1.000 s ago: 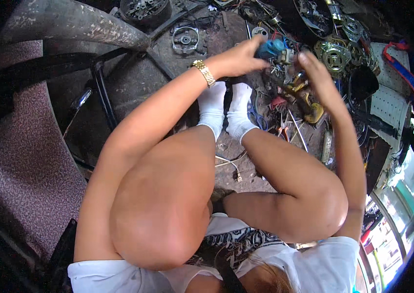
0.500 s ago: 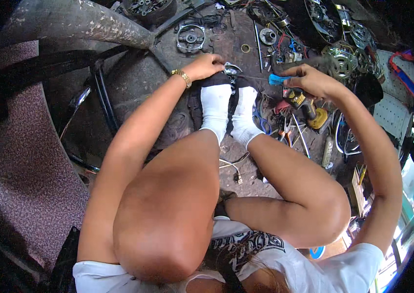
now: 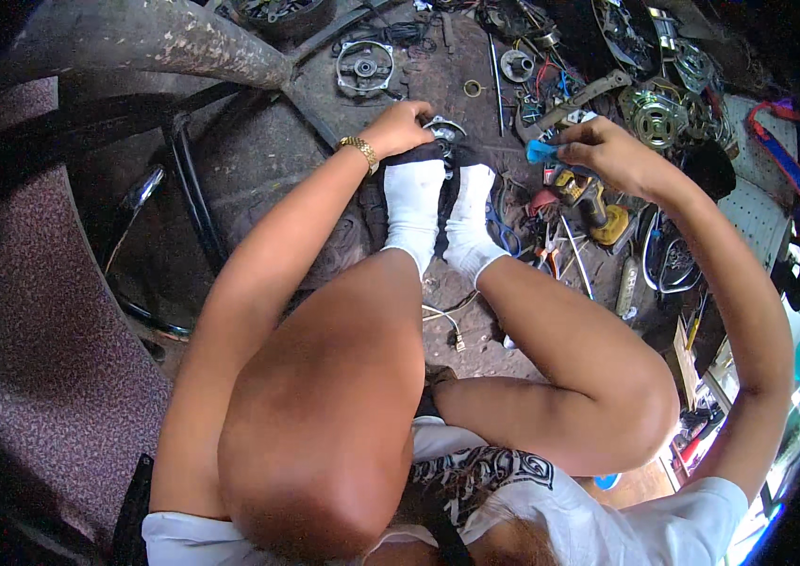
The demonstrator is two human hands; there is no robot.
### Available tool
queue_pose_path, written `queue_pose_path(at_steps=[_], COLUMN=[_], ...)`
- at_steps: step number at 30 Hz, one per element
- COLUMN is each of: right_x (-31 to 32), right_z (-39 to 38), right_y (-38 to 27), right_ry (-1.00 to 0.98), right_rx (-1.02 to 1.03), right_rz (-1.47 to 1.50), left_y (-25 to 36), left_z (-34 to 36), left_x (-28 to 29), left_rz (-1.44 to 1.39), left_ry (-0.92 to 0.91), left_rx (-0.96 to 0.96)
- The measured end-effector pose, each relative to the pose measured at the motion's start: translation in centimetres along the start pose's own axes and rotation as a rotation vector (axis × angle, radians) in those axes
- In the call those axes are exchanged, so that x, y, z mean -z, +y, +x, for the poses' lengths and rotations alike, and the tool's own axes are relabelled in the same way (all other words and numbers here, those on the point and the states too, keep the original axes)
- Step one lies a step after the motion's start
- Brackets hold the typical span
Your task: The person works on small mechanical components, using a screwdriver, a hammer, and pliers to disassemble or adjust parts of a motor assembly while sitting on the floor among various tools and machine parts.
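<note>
My left hand, wearing a gold watch, has its fingers curled on the rim of a round metal housing just beyond my white-socked feet. The feet are braced against that housing, partly hiding it. My right hand is closed on a blue-handled tool; its tip is too small to make out clearly. Under that hand lies a yellow and black power drill, with red-handled and orange-handled tools beside it.
Another round housing lies farther back, near a brass ring, a rod and many motor parts. Metal chair tubing and a speckled board stand at left. A blue and red strap hangs at right.
My hands were together around the blue tool; the left has moved down-left onto the housing, the right has carried the tool rightward. My feet have tilted up against the housing.
</note>
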State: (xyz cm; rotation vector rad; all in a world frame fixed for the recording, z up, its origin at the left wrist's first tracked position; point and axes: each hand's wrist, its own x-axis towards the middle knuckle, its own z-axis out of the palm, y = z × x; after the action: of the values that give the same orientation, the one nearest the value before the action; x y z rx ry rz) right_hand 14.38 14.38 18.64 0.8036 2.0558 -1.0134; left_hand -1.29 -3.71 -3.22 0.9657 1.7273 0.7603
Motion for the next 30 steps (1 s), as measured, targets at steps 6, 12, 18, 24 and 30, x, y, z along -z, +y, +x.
queue_pose_path(at_steps=[6,12,18,24,30], right_x=[-0.5,-0.3,1.1,-3.1,-9.2], right_z=[0.8,1.2,3.4,0.7,-2.7], right_y=[0.4,-1.1,1.3,0.0,-4.8], right_ry=[0.01,0.002,-0.132,-0.031,0.102], right_rx=[-0.072,-0.1,0.029,0.092,-0.048], right_rz=[0.044,-0.021,-0.168,-0.347,-0.454], left_y=[0.2,-0.1,1.0,0.4,1.5], left_z=[0.3,0.2,0.2,0.0,0.4], left_x=[0.1,0.3,-0.1,0.0,-0.8], left_rz=[0.069,0.095,0.161,0.209,0.283], left_ry=[-0.01,0.006,0.027,0.065,0.05], left_rx=[-0.035,-0.045,-0.014,-0.017,0.064])
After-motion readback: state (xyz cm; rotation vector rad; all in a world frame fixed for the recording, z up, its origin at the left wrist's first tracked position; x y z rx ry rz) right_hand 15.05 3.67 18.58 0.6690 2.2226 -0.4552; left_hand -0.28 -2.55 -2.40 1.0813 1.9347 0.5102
